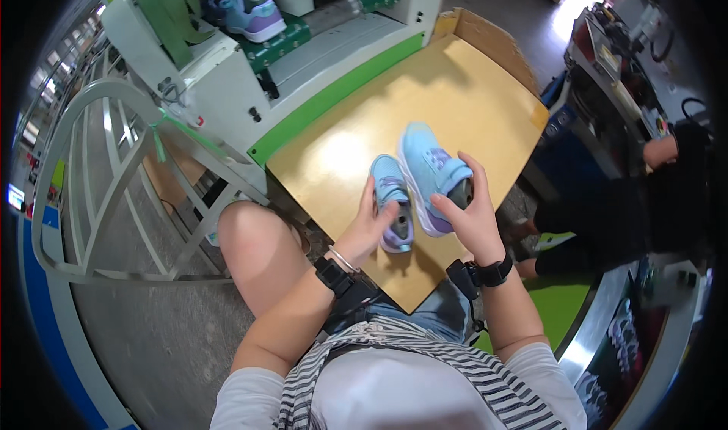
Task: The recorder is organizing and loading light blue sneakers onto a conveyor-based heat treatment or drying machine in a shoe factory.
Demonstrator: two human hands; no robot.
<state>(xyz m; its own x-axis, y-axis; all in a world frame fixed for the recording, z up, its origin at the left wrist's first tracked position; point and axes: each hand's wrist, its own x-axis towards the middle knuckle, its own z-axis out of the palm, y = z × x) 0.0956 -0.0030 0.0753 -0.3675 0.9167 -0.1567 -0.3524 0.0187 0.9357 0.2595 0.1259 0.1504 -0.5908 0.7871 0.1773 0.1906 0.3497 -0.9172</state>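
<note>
Two light blue and purple sneakers are held side by side over a pale wooden tabletop [334, 145], toes pointing away from me. My left hand [369, 224] is closed round the left sneaker [390, 191], thumb near its dark opening. The right sneaker [426, 164] looks tilted, with its pale sole edge facing the other shoe. My right hand [474, 210] grips it at the heel and collar, with the thumb by the opening. Dark straps with small boxes circle both wrists.
Beyond the table stands a white and green machine with a green conveyor [284, 39] carrying more sneakers [254, 17]. A cardboard edge [497, 43] borders the table's far right. A curved metal rack [98, 180] stands left. Another person's arm [661, 151] shows at right, near cluttered equipment.
</note>
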